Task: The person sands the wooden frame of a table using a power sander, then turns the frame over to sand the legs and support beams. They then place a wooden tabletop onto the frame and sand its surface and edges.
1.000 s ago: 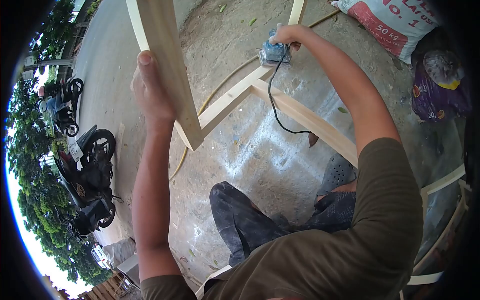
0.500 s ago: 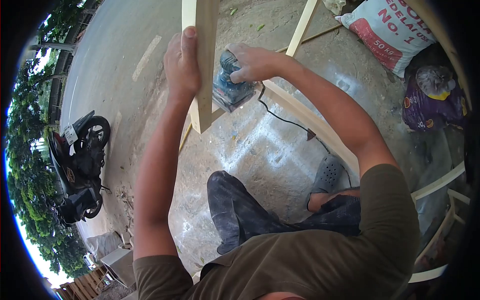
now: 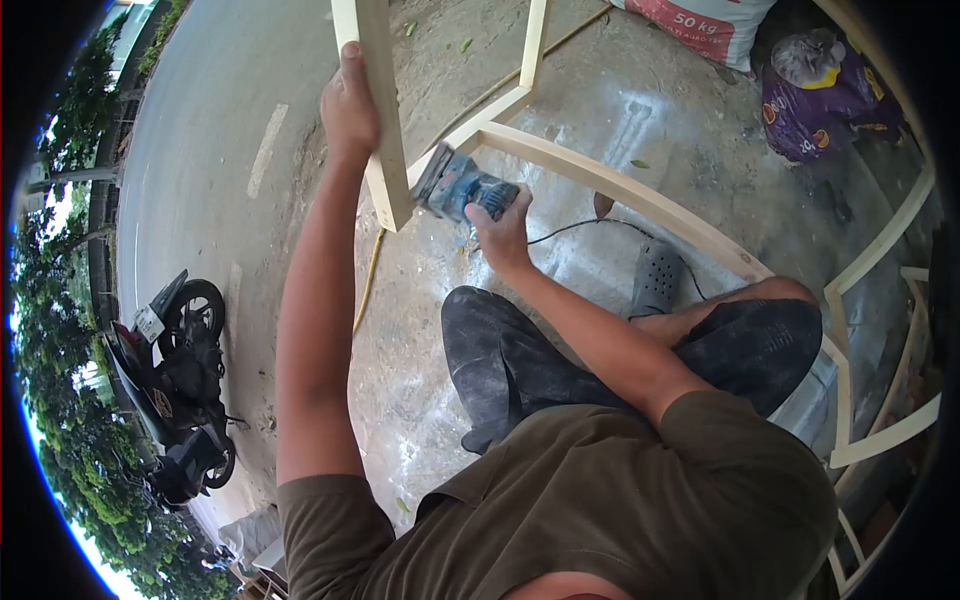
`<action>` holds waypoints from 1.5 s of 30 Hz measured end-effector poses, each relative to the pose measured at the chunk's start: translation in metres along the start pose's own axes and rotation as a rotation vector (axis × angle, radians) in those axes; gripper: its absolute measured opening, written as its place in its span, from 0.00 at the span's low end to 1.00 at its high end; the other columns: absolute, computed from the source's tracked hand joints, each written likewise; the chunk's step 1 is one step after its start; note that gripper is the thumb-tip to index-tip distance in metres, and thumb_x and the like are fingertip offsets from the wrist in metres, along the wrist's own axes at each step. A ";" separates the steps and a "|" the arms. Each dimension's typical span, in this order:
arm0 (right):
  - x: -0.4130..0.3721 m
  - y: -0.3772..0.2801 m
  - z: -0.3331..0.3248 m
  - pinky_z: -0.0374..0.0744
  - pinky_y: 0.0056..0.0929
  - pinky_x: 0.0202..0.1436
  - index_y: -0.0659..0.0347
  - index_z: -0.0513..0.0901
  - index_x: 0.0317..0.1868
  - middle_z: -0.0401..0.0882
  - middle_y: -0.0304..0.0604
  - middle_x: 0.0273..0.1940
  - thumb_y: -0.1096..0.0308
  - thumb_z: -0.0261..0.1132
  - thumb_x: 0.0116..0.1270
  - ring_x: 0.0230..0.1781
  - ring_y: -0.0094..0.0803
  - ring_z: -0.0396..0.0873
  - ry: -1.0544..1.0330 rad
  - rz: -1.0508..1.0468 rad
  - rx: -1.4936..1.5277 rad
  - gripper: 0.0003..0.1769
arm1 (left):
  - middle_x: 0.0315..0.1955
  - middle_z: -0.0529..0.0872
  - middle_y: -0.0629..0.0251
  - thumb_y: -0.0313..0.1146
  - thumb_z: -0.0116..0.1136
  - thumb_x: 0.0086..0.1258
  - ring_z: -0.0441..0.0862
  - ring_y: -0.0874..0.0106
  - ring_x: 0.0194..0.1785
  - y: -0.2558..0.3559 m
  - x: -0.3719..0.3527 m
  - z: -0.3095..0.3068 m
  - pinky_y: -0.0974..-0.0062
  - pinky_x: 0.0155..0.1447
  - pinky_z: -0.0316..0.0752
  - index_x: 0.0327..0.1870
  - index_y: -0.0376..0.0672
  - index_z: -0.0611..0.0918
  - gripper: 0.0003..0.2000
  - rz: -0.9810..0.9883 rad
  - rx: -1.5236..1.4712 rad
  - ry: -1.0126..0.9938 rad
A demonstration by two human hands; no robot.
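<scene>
My left hand (image 3: 352, 108) is wrapped around an upright leg of a pale wooden frame (image 3: 398, 185), its thumb lying along the near face. In my right hand (image 3: 503, 232) is a blue electric sander (image 3: 468, 190), gripped by its rounded body. The sander is turned sideways, with its flat pad right at the side of the leg, near the leg's lower end. A dark power cord (image 3: 575, 230) trails from the sander's side across the floor. Another rail of the frame (image 3: 620, 185) runs from behind the sander toward my knee.
Pale dust marks the concrete floor (image 3: 560, 290). A white and red sack (image 3: 700, 30) and a purple bag (image 3: 825, 110) stand at upper right. More wooden frame pieces (image 3: 845, 400) lie at right. A parked motorcycle (image 3: 175, 380) is at left, beside the road (image 3: 200, 150).
My right hand has swung the sander down and tilted it from upright to sideways, its pad now facing the leg's side. My left hand keeps its hold; the whole view has shifted somewhat.
</scene>
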State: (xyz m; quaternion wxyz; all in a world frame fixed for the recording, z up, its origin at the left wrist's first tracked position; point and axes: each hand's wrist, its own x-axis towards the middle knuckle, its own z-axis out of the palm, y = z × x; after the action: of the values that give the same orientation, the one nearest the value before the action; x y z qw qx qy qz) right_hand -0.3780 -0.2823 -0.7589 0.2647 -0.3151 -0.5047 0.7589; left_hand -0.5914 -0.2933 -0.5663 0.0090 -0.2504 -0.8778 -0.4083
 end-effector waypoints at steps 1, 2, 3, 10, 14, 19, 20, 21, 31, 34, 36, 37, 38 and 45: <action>-0.021 0.004 0.005 0.76 0.42 0.65 0.72 0.54 0.72 0.66 0.56 0.61 0.62 0.75 0.64 0.59 0.40 0.74 -0.044 0.020 0.091 0.47 | 0.33 0.90 0.49 0.72 0.28 0.83 0.88 0.53 0.45 -0.002 0.004 0.002 0.56 0.55 0.77 0.47 0.33 0.87 0.45 0.005 0.027 0.014; -0.042 0.013 0.011 0.76 0.40 0.65 0.70 0.53 0.71 0.66 0.55 0.60 0.61 0.75 0.66 0.58 0.37 0.73 -0.068 -0.049 0.053 0.47 | 0.37 0.90 0.46 0.72 0.27 0.83 0.87 0.50 0.50 0.000 0.003 0.001 0.54 0.59 0.75 0.48 0.32 0.87 0.46 -0.026 0.024 0.000; -0.052 0.020 0.016 0.76 0.39 0.65 0.69 0.52 0.71 0.67 0.54 0.58 0.61 0.76 0.67 0.57 0.34 0.72 -0.100 -0.119 0.015 0.46 | 0.36 0.90 0.47 0.72 0.27 0.83 0.87 0.51 0.49 0.002 0.006 0.003 0.54 0.58 0.76 0.48 0.32 0.87 0.46 -0.027 0.011 0.013; 0.027 0.010 0.003 0.82 0.28 0.25 0.65 0.56 0.65 0.75 0.51 0.49 0.53 0.76 0.72 0.35 0.31 0.81 0.088 0.285 0.243 0.41 | 0.28 0.89 0.54 0.74 0.27 0.82 0.90 0.61 0.38 0.019 -0.006 0.002 0.61 0.49 0.81 0.43 0.33 0.87 0.47 -0.083 -0.023 0.047; 0.072 0.015 -0.026 0.87 0.33 0.28 0.67 0.57 0.64 0.75 0.52 0.52 0.46 0.78 0.67 0.43 0.34 0.83 0.046 0.464 0.190 0.47 | 0.29 0.87 0.58 0.78 0.28 0.79 0.87 0.67 0.34 0.021 -0.010 0.003 0.66 0.43 0.81 0.49 0.34 0.87 0.49 -0.125 -0.108 0.026; 0.019 0.003 0.000 0.85 0.29 0.23 0.65 0.56 0.65 0.74 0.52 0.53 0.46 0.79 0.66 0.43 0.31 0.83 0.043 0.463 0.269 0.47 | 0.28 0.86 0.58 0.77 0.28 0.79 0.86 0.67 0.32 0.025 -0.012 0.006 0.67 0.42 0.81 0.50 0.34 0.87 0.48 -0.112 -0.122 0.051; 0.017 0.004 -0.001 0.86 0.29 0.25 0.66 0.57 0.65 0.74 0.52 0.53 0.47 0.79 0.66 0.44 0.31 0.82 0.019 0.473 0.289 0.47 | 0.28 0.86 0.58 0.77 0.28 0.79 0.85 0.67 0.32 0.027 -0.012 0.006 0.67 0.41 0.80 0.50 0.34 0.86 0.48 -0.107 -0.126 0.057; 0.016 0.003 -0.004 0.86 0.29 0.27 0.66 0.57 0.65 0.74 0.52 0.53 0.48 0.79 0.67 0.44 0.31 0.82 -0.004 0.483 0.307 0.46 | 0.28 0.86 0.58 0.78 0.28 0.79 0.86 0.67 0.32 0.026 -0.009 0.006 0.67 0.41 0.81 0.50 0.34 0.87 0.48 -0.098 -0.137 0.052; 0.038 -0.012 -0.024 0.88 0.31 0.37 0.65 0.53 0.68 0.73 0.51 0.56 0.58 0.78 0.69 0.48 0.29 0.81 -0.101 0.509 0.258 0.45 | 0.29 0.86 0.58 0.78 0.28 0.79 0.86 0.67 0.33 0.025 -0.010 0.005 0.66 0.43 0.81 0.52 0.35 0.86 0.48 -0.131 -0.120 0.034; 0.001 0.014 0.004 0.83 0.32 0.52 0.65 0.53 0.67 0.73 0.50 0.54 0.60 0.79 0.68 0.49 0.32 0.81 -0.093 -0.004 0.199 0.45 | 0.31 0.86 0.59 0.77 0.28 0.80 0.85 0.68 0.33 0.015 -0.004 0.002 0.67 0.43 0.81 0.52 0.36 0.85 0.47 -0.119 -0.176 -0.020; -0.033 -0.008 0.008 0.82 0.36 0.56 0.67 0.53 0.68 0.72 0.50 0.54 0.60 0.80 0.66 0.50 0.36 0.81 -0.187 -0.107 0.088 0.47 | 0.32 0.86 0.60 0.76 0.29 0.81 0.84 0.69 0.34 0.001 0.001 -0.002 0.68 0.43 0.80 0.51 0.37 0.85 0.45 -0.114 -0.239 -0.067; -0.046 -0.009 0.012 0.82 0.39 0.56 0.68 0.53 0.69 0.71 0.53 0.55 0.59 0.81 0.65 0.50 0.40 0.81 -0.213 -0.191 0.031 0.49 | 0.32 0.86 0.60 0.75 0.29 0.81 0.84 0.69 0.35 -0.010 0.008 -0.002 0.68 0.43 0.80 0.51 0.38 0.85 0.44 -0.110 -0.284 -0.089; -0.056 0.002 0.017 0.81 0.38 0.56 0.68 0.53 0.71 0.72 0.53 0.55 0.55 0.82 0.65 0.51 0.38 0.80 -0.203 -0.306 -0.056 0.51 | 0.33 0.86 0.61 0.75 0.30 0.82 0.84 0.70 0.35 -0.015 0.012 -0.004 0.69 0.43 0.80 0.51 0.39 0.84 0.43 -0.102 -0.331 -0.111; -0.010 -0.077 0.033 0.81 0.44 0.58 0.73 0.56 0.70 0.68 0.58 0.58 0.56 0.81 0.66 0.54 0.47 0.80 -0.098 -0.375 0.029 0.49 | 0.35 0.86 0.61 0.74 0.31 0.82 0.85 0.68 0.39 0.007 0.008 -0.011 0.68 0.51 0.83 0.50 0.40 0.84 0.41 -0.335 -0.824 -0.296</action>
State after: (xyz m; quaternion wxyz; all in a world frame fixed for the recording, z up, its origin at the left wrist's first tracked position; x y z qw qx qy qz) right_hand -0.3897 -0.2826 -0.6750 0.3810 -0.1743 -0.5557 0.7181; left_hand -0.5976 -0.2934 -0.5521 -0.2826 -0.1434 -0.6628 -0.6784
